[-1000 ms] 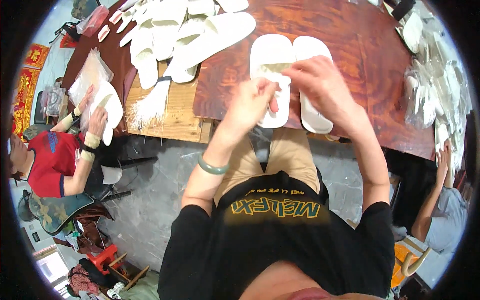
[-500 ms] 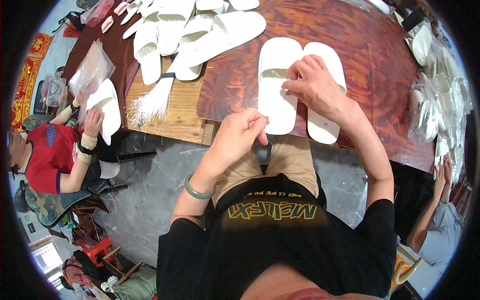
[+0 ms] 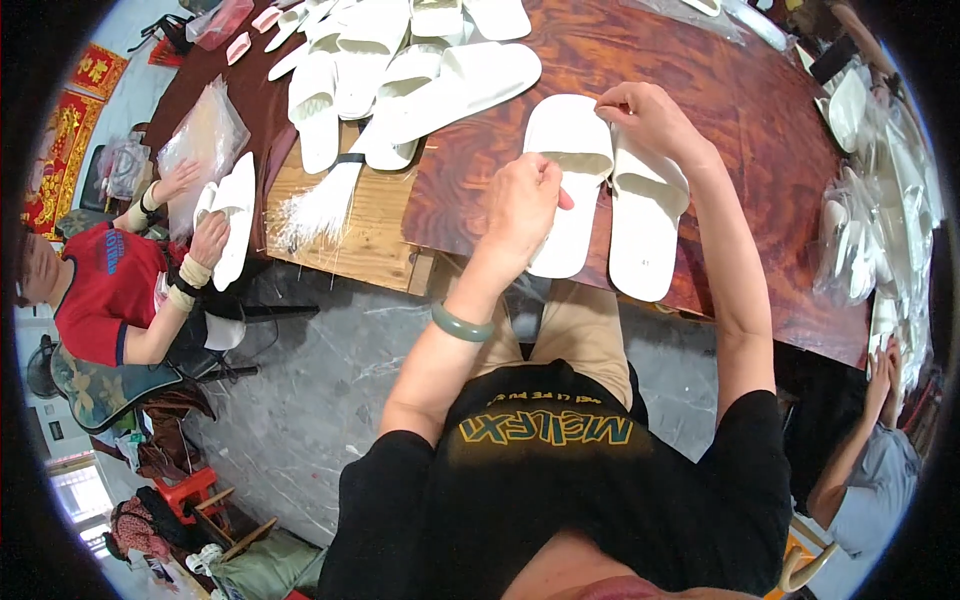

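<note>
Two white slide slippers lie side by side on the dark wood tabletop, the left slipper (image 3: 568,215) touching the right slipper (image 3: 645,230) near the straps. My left hand (image 3: 525,200) is closed, fingers curled, over the outer edge of the left slipper beside its strap; what it holds, if anything, is hidden. At the toe end, my right hand (image 3: 652,118) is bent with thumb and fingertips drawn together between the two toes, covering the right slipper's toe. Whether anything is pinched there is too small to make out.
A heap of white slippers (image 3: 400,70) spreads across the far left, with a bundle of white ties (image 3: 320,210) below. Bagged slippers (image 3: 855,235) line the right edge. A co-worker in red (image 3: 110,290) holds a slipper at left; another person's arm (image 3: 870,420) shows at right.
My left hand has moved up and right, from beside the left slipper's heel to its strap. My right hand has gone from the straps to the toe end.
</note>
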The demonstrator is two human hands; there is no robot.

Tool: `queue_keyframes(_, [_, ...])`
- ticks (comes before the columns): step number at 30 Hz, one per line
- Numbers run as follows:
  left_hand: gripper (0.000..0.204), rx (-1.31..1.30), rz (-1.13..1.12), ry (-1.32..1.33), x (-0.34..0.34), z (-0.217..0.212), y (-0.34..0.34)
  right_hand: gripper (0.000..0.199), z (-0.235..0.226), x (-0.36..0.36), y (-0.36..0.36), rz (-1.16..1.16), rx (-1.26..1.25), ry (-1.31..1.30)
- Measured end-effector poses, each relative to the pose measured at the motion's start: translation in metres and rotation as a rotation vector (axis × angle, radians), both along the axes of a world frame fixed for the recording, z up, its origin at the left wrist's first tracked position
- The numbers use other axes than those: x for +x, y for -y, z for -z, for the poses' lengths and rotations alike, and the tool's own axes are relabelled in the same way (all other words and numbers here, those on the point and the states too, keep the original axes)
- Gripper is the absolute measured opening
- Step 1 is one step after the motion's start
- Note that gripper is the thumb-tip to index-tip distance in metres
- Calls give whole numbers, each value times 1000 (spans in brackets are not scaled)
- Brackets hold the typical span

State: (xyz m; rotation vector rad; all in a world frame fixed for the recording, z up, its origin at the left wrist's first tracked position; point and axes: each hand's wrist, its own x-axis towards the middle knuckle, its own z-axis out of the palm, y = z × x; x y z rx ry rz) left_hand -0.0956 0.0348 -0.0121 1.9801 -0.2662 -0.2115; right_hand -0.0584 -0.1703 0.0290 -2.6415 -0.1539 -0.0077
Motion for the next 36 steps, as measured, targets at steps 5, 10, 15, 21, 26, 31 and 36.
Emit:
queue_keyframes(5, [24, 107, -78, 152, -14, 5, -23, 26, 6, -12, 3, 64, 259, 41])
queue_keyframes(10, [22, 57, -67, 30, -27, -2, -30, 26, 28, -4, 16, 46, 214, 64])
queue_keyframes(15, [22, -18, -50, -4, -19, -2, -16, 26, 28, -2, 14, 49, 234, 90])
queue_keyframes(21, [23, -326, -39, -167, -3, -5, 5, 25, 28, 0, 15, 24, 253, 34])
queue_keyframes(26, [25, -321, 17, -225, 2, -3, 23, 24, 31, 13, 30, -36, 271, -18])
queue_keyframes(31, [26, -283, 12, -190, 4, -7, 29, 25, 23, 24, 30, -107, 242, -167])
queue_keyframes(36, [24, -512, -10, -368, 9, -1, 33, 24, 16, 43, 32, -102, 175, -293])
